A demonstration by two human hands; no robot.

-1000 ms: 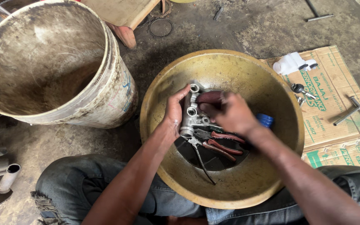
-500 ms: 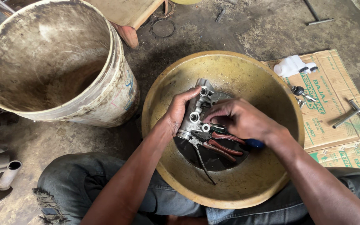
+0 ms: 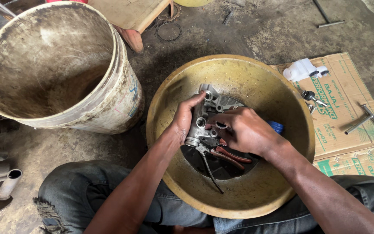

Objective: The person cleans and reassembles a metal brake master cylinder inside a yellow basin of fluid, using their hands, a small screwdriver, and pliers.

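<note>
Fingers (image 3: 194, 104) of the left hand (image 3: 182, 120) wrap the left flank of a grey cast-metal part (image 3: 202, 117) at the centre of the frame, clamped on it so its round ports face up. The right hand (image 3: 245, 130) lies across the part's right side, its fingers (image 3: 221, 121) curled and pressed together at one port; whether they pinch some small piece there is hidden. A blue handle (image 3: 276, 126) peeks out behind that hand, seemingly a tool kept in the palm.

Holding the part inside the wide yellow-brown basin (image 3: 247, 73) likely lets drips and loose bits fall into the dark pool at its bottom, where red-handled pliers (image 3: 228, 155) lie within reach.

Everything sits on a stained concrete floor (image 3: 265, 30). A grimy white bucket (image 3: 61, 65) stands upper left, flattened cardboard (image 3: 351, 130) on the right carries a T-handle wrench (image 3: 364, 117), keys (image 3: 311, 95) and a white plastic container (image 3: 301, 68), and a toothed ring (image 3: 168, 31) lies at the top.
</note>
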